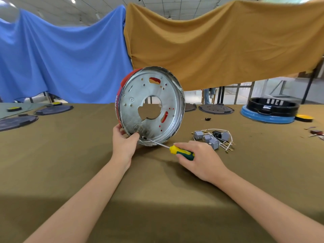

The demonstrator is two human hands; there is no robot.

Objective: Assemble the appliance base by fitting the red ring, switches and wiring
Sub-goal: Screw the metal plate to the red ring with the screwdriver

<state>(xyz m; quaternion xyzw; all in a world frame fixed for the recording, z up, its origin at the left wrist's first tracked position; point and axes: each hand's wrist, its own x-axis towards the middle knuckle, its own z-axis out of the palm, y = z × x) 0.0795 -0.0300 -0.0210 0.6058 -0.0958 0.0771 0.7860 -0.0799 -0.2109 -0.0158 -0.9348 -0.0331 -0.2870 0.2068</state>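
Note:
A round metal base plate [150,95] stands on its edge on the table, tilted, its inner face turned to me. The red ring [118,95] shows along its left rim and through slots in the plate. My left hand [124,142] grips the plate's lower left rim. My right hand [198,158] holds a screwdriver [180,151] with a yellow and green handle; its tip touches the plate's lower edge beside my left thumb. A bundle of grey switches with white wiring [214,138] lies on the table to the right of the plate.
Dark round lids [52,109] [16,120] [216,108] lie at the left and behind the plate. A black ring sits on a blue ring [268,116] at the far right, with a yellow cap [304,118] beside it. Small parts [315,132] lie at the right edge. Blue and ochre cloths hang behind.

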